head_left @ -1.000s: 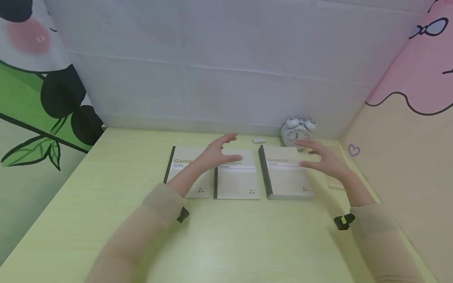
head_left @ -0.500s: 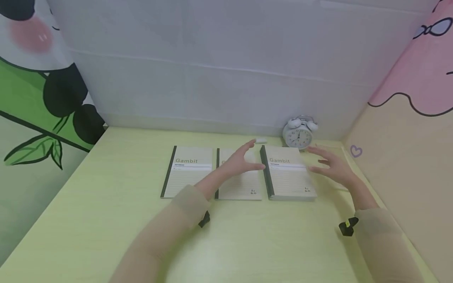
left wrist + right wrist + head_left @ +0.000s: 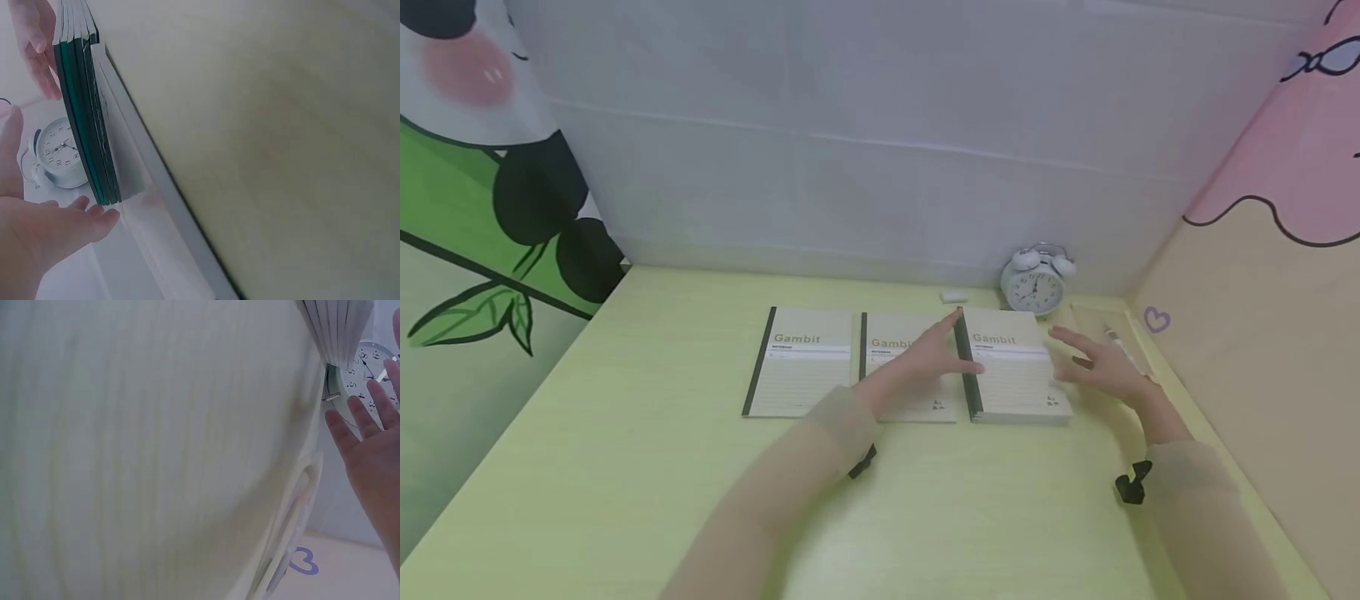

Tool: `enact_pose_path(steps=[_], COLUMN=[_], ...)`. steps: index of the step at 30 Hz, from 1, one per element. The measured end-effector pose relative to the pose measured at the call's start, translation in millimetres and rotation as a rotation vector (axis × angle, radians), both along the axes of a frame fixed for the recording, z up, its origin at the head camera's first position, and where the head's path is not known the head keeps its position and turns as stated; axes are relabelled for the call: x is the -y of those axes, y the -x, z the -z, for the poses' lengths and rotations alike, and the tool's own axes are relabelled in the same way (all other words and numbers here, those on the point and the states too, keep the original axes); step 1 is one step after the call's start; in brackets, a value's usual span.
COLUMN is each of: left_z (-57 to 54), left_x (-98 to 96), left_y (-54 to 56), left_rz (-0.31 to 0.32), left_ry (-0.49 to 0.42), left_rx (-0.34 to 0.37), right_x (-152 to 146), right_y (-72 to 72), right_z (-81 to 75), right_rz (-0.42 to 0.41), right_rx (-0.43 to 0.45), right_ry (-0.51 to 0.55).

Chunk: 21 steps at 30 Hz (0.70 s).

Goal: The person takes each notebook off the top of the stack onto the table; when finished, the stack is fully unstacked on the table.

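A stack of several "Gambit" notebooks (image 3: 1015, 375) with dark spines lies right of centre on the table. My left hand (image 3: 928, 354) is at the stack's spine side, thumb and fingers spread apart; in the left wrist view its fingertips come right up to the dark spines (image 3: 87, 125). My right hand (image 3: 1105, 362) hovers just off the stack's right edge, fingers spread and holding nothing. Under my left forearm lies a single notebook (image 3: 917, 408), partly covered by the hand. Another single notebook (image 3: 805, 367) lies further left.
A white twin-bell alarm clock (image 3: 1034, 287) stands behind the stack, with a small white block (image 3: 954, 297) to its left. Beyond my right hand, a shallow tray (image 3: 1093, 312) holding a white pen-like item (image 3: 1120, 342) lies along the right wall.
My left hand has moved right, from over the middle notebook to the stack's spine. My right hand has shifted slightly right and down, off the stack's top. The notebooks stay in place.
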State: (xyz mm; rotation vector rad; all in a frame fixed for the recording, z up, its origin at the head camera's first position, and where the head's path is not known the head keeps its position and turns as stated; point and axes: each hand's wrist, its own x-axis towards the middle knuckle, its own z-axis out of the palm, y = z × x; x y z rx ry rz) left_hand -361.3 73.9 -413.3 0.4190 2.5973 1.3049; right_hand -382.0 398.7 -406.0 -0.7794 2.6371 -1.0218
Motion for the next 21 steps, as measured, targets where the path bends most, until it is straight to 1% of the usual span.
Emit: enact_pose_path(steps=[4, 8, 10, 14, 17, 21], left_z=[7.7, 11.6, 11.8, 10.2, 9.0, 8.8], left_x=[-7.2, -11.6, -12.9, -13.8, -13.9, -14.3], left_y=[-1.3, -4.5, -6.0, -8.2, -8.3, -7.4], left_rz=[-0.028, -0.054, -0.059, -0.034, -0.017, -0.015], left_ry=[0.03, 0.064, 0.091, 0.17, 0.212, 0.222], left_rx=[0.041, 0.069, 0.067, 0.049, 0.035, 0.026], right_x=[0, 0, 0, 1, 1, 3], right_y=[-0.4, -0.9, -1.7, -3.6, -4.4, -4.8], right_z=[4.1, 6.5, 6.9, 6.2, 5.1, 3.9], right_rz=[0.005, 0.026, 0.041, 0.047, 0.038, 0.033], right_rx=[0.027, 0.033, 0.02, 0.032, 0.056, 0.048], right_ry=[-0.004, -0.031, -0.075, -0.156, -0.171, -0.179])
